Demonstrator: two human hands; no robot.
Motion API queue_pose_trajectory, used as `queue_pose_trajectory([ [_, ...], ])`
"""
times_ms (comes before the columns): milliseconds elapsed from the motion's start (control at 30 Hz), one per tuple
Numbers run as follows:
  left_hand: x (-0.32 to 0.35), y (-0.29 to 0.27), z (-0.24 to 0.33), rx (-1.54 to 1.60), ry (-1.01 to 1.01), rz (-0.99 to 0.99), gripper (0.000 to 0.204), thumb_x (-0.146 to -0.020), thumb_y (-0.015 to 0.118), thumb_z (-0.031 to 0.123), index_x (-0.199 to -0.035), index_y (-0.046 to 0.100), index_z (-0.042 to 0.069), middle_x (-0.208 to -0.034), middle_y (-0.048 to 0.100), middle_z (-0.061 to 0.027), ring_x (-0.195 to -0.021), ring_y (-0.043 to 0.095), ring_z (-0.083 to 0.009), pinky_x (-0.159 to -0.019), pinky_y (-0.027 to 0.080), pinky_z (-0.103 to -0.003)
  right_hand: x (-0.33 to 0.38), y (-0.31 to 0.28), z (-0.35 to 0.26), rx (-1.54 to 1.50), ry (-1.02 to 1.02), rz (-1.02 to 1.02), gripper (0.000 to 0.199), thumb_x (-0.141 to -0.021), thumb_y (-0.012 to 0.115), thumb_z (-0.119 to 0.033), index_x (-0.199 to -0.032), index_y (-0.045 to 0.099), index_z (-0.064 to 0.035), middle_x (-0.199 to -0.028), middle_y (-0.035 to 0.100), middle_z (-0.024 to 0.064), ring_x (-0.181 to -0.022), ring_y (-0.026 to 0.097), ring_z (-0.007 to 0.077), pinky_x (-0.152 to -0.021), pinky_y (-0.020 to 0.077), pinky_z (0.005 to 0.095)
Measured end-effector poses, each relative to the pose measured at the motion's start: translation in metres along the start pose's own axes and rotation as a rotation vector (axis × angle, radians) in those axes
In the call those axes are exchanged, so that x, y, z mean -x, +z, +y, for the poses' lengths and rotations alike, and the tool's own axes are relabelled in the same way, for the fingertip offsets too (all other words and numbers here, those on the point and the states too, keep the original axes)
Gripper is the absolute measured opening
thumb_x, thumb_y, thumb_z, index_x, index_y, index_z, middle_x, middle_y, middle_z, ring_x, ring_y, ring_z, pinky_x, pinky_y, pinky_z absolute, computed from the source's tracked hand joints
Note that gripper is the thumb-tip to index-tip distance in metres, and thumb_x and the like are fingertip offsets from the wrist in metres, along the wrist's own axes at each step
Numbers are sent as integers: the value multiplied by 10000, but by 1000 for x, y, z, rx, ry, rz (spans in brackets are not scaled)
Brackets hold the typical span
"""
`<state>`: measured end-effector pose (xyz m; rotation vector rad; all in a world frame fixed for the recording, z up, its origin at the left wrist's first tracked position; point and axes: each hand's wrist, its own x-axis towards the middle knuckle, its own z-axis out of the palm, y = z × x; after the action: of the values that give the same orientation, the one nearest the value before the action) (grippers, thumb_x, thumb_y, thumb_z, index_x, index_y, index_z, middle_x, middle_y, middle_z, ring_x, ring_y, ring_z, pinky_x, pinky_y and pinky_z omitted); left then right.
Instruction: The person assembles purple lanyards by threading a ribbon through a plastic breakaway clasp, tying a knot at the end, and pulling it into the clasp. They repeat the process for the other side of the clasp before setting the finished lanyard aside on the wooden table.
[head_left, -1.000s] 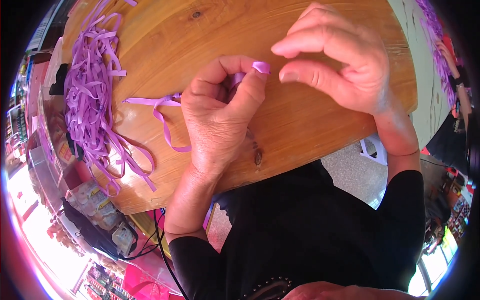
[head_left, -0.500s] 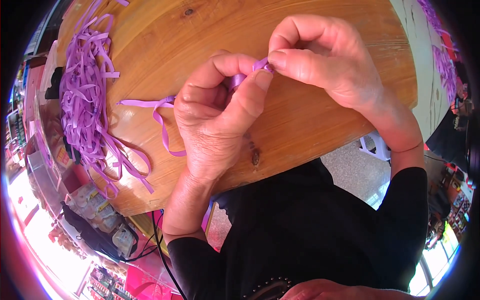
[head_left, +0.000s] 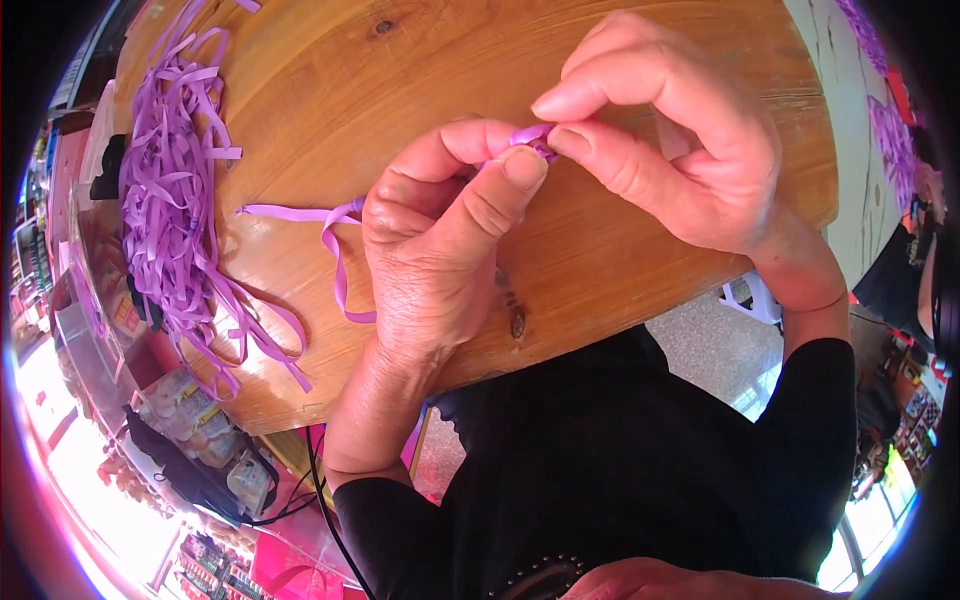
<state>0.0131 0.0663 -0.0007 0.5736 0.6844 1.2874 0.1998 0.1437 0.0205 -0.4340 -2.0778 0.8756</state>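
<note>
While the left hand (head_left: 440,250) pinched one end of a purple ribbon strip (head_left: 335,235) between thumb and forefinger, the right hand (head_left: 670,140) met it from the other side, its own thumb and forefinger pressed together on the same small purple fold (head_left: 530,138). Both sets of fingers were closed on that fold, tip almost to tip, just above the wooden worktop (head_left: 400,90). The loose tail of the strip ran out from under the left fingers, away from the right hand, curling down over the wood beside the left knuckles.

Doing this step well seemed to call for keeping the pinch right at the fold, so the slippery band could not spring open, and for letting one hand hold firm while the other worked the ribbon. The tail was best left slack and lying flat, not twisted. Whether the fold was a knot or a loop could not be told, as the fingertips hid most of it.

Well off beyond the left hand lay a heap of purple ribbon strips (head_left: 165,200), apart from both hands.
</note>
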Motion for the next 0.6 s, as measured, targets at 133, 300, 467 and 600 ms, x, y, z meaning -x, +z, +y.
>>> queue_pose_trajectory([
  [133, 1, -2, 0, 2, 32, 8, 137, -900, 681, -10, -1037, 672, 3, -948, 665, -10, -869, 586, -68, -796, 463, -209, 3, 0, -2, 16, -1, -32, 166, -819, 695, 74, -976, 660, 34, -838, 626, 100, -761, 584, 196, -665, 456, 288],
  [300, 3, 0, 0, -64, 36, 5, 138, -890, 691, -20, -1026, 676, 1, -949, 664, -9, -856, 583, -62, -784, 468, -203, 2, -1, -3, 7, 4, -43, 138, -799, 708, 79, -921, 670, 27, -812, 634, 102, -727, 589, 200, -627, 451, 292],
  [467, 3, 3, 1, -132, -14, 17, 135, -888, 695, -18, -1020, 681, 9, -936, 657, 8, -844, 572, -51, -764, 457, -191, 5, -3, -4, 4, 81, -53, 139, -795, 716, 70, -913, 660, 22, -782, 624, 87, -695, 576, 186, -618, 439, 286],
  [600, 3, 7, 0, -250, 59, -42, 157, -887, 701, -9, -1042, 686, 12, -913, 636, 30, -806, 531, -34, -725, 420, -176, 10, -4, -2, -235, 213, -16, 134, -808, 729, 6, -921, 657, 11, -807, 616, 76, -729, 579, 173, -644, 438, 280],
])
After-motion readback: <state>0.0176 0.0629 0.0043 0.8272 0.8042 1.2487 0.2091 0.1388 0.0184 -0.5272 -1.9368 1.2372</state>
